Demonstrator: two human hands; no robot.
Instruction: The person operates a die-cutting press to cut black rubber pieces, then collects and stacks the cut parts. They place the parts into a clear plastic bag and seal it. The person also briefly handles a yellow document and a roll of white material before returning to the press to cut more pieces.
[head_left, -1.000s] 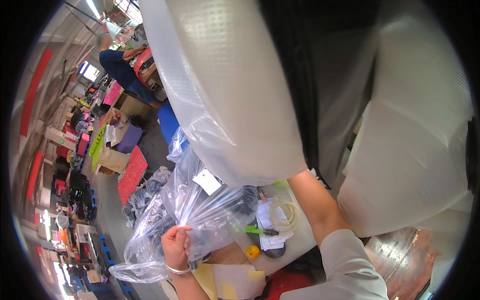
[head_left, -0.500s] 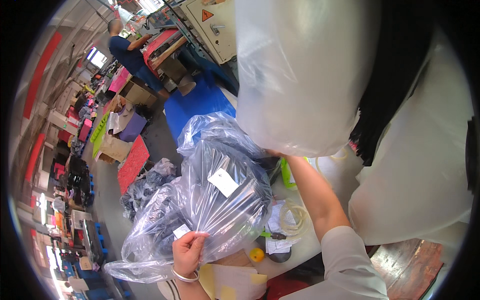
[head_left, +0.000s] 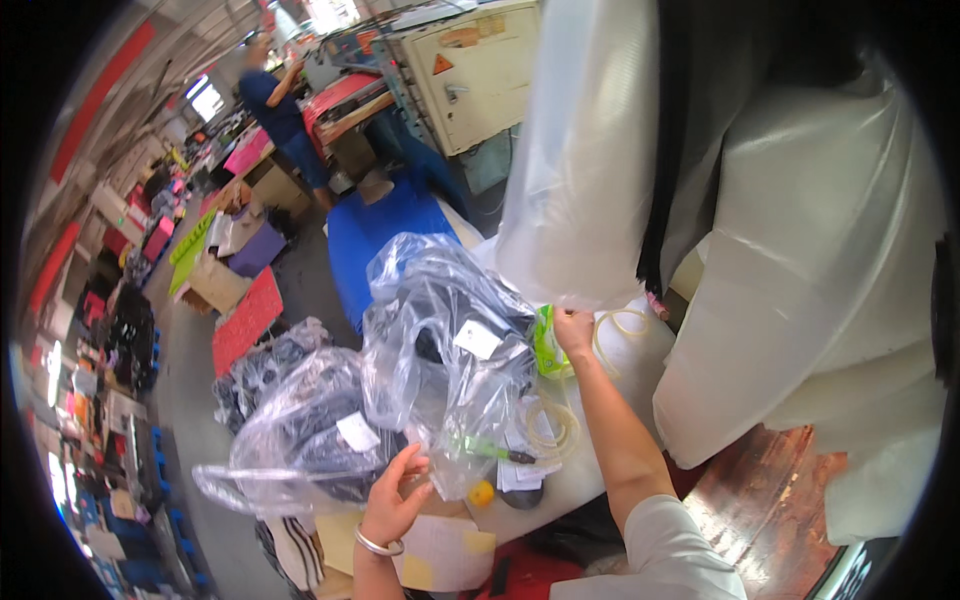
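Note:
A clear plastic bag point(head_left: 420, 375) with dark contents and a white label point(head_left: 478, 340) lies bunched on the table in front of me. My left hand point(head_left: 395, 497), with a bracelet at the wrist, is open beside the bag's near edge, thumb and fingers apart. Close by, a second clear bag point(head_left: 300, 440) bears another white label point(head_left: 357, 432). My right hand point(head_left: 574, 332) is closed at the lower edge of a hanging whitish plastic sheet point(head_left: 570, 220), next to a green packet point(head_left: 548, 343). What its fingers hold is hidden.
Coiled pale tubing point(head_left: 552, 428), papers point(head_left: 522, 480) and a small yellow-orange round thing point(head_left: 482, 493) lie on the white table point(head_left: 590, 465). Large whitish plastic point(head_left: 770, 250) hangs at the right. A blue sheet point(head_left: 385, 240) lies beyond; a person point(head_left: 275, 110) stands at the far left.
My left hand has let go of the clear bag and its fingers have spread. The bag has slackened. My right hand, partly hidden before, now shows closed below the hanging plastic.

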